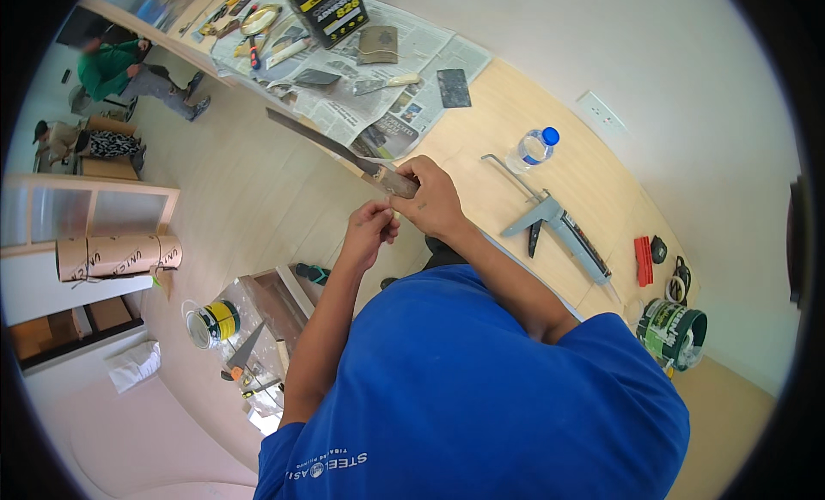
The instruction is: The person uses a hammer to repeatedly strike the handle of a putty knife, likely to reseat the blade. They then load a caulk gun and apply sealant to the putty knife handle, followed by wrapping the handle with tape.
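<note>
In my right hand (432, 201) is a long, dark, narrow-bladed tool (322, 141), gripped by its worn wooden handle (394, 182). Its blade points away to the far left, along the table's edge; what kind of blade it is I cannot make out. Just below the handle, my left hand (369, 232) is closed in a pinch close to my right fingers. Something small and pale seems to show at its fingertips, too small to name. Newspaper (387, 143) covers the far part of the table beyond my hands.
On the wooden table (481, 212) to my right are a water bottle (534, 148), a caulking gun (563, 234) and a red block (644, 261). An adhesive tin (326, 15), scrapers and sandpaper (453, 88) lie on the newspaper. Buckets stand either side; two people are far left.
</note>
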{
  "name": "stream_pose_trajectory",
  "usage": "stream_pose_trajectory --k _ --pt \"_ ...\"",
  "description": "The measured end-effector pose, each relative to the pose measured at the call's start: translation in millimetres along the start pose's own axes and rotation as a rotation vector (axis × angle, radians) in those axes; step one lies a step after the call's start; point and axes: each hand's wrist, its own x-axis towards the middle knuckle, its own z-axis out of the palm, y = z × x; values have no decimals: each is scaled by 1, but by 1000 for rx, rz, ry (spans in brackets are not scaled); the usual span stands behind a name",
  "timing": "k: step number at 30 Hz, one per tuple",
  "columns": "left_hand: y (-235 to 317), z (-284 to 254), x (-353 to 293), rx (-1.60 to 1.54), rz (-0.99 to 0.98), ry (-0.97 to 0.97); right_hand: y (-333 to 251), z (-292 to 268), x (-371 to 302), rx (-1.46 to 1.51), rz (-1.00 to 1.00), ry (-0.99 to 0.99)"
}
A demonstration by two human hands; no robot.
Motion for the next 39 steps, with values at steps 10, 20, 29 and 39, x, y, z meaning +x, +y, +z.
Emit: stream_pose_trajectory --k 10,20,29,39 --pt "-13 115 86 4 93 -66 23 -45 1 252 113 -81" --pt "22 46 20 -307 -8 -210 14 -37 42 596 308 -392" --pt "72 -19 -35 71 465 96 -22 80 68 672 300 -578" --pt "102 -169 -129 -126 447 109 -115 217 168 1127 101 -867"
